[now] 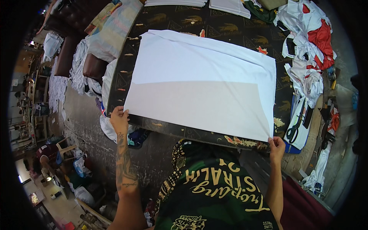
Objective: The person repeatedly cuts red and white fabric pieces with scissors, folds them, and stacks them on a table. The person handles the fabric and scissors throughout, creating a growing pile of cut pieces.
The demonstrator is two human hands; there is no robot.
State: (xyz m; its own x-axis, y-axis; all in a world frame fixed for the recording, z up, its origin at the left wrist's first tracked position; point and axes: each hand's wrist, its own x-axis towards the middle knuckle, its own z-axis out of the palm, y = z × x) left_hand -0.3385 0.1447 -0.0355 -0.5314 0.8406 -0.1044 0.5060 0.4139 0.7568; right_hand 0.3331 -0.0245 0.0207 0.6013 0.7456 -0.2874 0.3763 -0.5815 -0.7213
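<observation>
A white, part-gray cloth [203, 74] is laid longways left to right, near corners pinched by left hand [120, 118] and right hand [276, 148].

White cloth [199, 63], black table [172, 23] (gold-patterned)

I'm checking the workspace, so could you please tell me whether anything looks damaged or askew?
Yes, the dark table looks damaged: pale, reddish worn patches break its printed surface, notably along the near edge. The white cloth is creased toward its far side.
</observation>
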